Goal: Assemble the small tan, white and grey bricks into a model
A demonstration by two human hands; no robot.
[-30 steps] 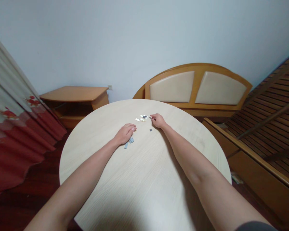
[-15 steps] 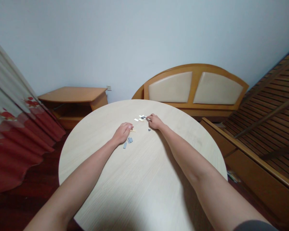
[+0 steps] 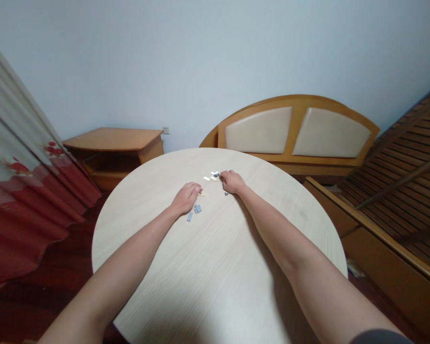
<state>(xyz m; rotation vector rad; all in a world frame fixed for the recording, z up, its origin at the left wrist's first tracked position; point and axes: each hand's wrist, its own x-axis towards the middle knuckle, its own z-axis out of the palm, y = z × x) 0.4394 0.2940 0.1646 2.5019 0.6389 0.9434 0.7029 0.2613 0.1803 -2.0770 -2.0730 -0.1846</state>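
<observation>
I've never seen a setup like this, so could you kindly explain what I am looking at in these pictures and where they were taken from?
There is no machine here: a camera worn on a person's head looks forward and down, so the two bare arms reaching out are the person's own. On a round pale wood table, small flat grey pieces lie by the left hand, and a little cluster of small white and tan pieces sits at the fingertips of the right hand. A tiny dark grey piece lies just beside that hand. Whether either hand holds anything is too small to tell.
</observation>
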